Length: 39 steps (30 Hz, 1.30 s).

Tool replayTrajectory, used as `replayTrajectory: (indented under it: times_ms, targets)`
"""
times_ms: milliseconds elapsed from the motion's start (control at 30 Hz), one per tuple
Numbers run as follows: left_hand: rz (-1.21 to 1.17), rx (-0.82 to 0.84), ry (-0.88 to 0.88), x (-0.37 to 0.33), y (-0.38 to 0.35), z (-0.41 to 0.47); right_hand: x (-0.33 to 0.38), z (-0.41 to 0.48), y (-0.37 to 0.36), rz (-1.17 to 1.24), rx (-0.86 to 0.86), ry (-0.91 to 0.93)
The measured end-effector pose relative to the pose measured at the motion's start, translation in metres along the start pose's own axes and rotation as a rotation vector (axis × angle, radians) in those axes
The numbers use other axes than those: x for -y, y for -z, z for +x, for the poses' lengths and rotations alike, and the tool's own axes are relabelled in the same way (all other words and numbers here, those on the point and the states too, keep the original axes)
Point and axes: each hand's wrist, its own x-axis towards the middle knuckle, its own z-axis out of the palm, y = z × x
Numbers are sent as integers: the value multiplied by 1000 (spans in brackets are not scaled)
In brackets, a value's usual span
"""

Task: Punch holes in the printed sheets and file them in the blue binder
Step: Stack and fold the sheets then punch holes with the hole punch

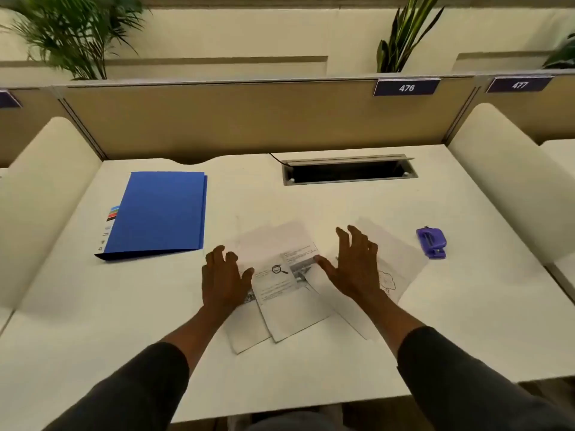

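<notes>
Several printed sheets (289, 309) lie fanned and overlapping at the middle of the white desk (342, 209). My left hand (222, 279) rests flat on their left side with fingers spread. My right hand (351, 262) lies flat on the right-hand sheets, fingers apart too. Neither hand holds anything. The blue binder (161, 209) lies closed at the back left, apart from the sheets. A small purple hole punch (432, 242) sits to the right of the sheets, beyond my right hand.
An open cable slot (348, 173) is set into the desk at the back right. A tan partition (249, 119) with number plates closes off the back. Padded cream dividers (40, 206) flank both sides. Plants (74, 35) stand behind.
</notes>
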Motion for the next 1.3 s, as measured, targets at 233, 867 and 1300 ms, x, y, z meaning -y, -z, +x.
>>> replayTrajectory:
  times_ms: [233,867,1300]
  targets:
    - [-212,-60,426,3,-15,-19,5,-37,-34,41,129,-43]
    - [-502,-52,766,-13,-18,-3,32,-51,-58,-194,142,-180]
    - [-679,-69,681,-39,-33,-6,54,-45,-65,-168,271,-272]
